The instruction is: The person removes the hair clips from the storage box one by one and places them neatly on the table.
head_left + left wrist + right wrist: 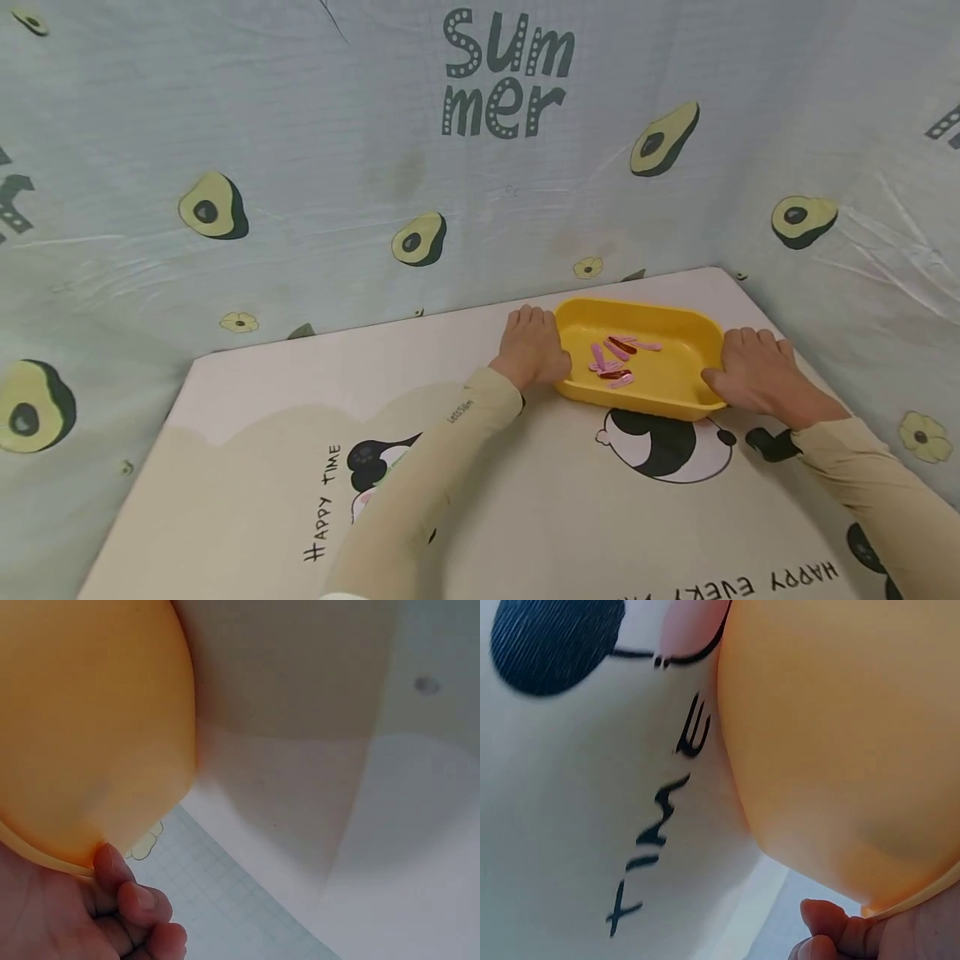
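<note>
Both hands grip a shallow yellow tray (675,396) by its two short ends, over the back right part of the table. My left hand (531,348) holds the left end, and my right hand (752,369) holds the right end. Inside the tray lie several small pink hair clips (597,357) and dark red hair clips (615,374), loosely heaped left of the middle. In the left wrist view, curled fingers (142,904) hook under the rim of the yellow tray (97,712). The right wrist view has fingertips (825,919) at the rim of the tray (840,735).
The pale table cover (255,467) carries printed cartoon faces and lettering. A hanging cloth (315,150) with avocado prints stands along the back edge and both sides. The table's right edge runs close beside the right hand.
</note>
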Demonstrator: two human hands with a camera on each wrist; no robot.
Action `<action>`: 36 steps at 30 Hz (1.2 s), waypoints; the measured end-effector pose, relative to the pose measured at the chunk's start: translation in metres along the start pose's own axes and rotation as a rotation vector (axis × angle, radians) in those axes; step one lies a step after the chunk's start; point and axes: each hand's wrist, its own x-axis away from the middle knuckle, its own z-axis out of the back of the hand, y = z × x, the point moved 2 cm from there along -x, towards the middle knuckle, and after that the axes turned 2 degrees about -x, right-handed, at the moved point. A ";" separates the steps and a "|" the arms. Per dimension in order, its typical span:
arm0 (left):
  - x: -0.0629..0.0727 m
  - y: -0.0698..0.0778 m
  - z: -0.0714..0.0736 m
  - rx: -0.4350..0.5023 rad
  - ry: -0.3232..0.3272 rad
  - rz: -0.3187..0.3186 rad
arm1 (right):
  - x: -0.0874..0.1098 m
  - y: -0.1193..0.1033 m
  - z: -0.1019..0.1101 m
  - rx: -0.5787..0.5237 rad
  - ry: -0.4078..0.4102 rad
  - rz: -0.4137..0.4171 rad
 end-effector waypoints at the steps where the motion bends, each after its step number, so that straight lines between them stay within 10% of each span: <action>1: 0.002 -0.001 0.000 -0.001 -0.005 0.005 | 0.000 -0.002 0.000 -0.002 -0.003 0.002; 36: 0.070 -0.044 -0.008 -0.052 0.036 0.082 | 0.004 -0.062 -0.010 0.056 -0.017 0.121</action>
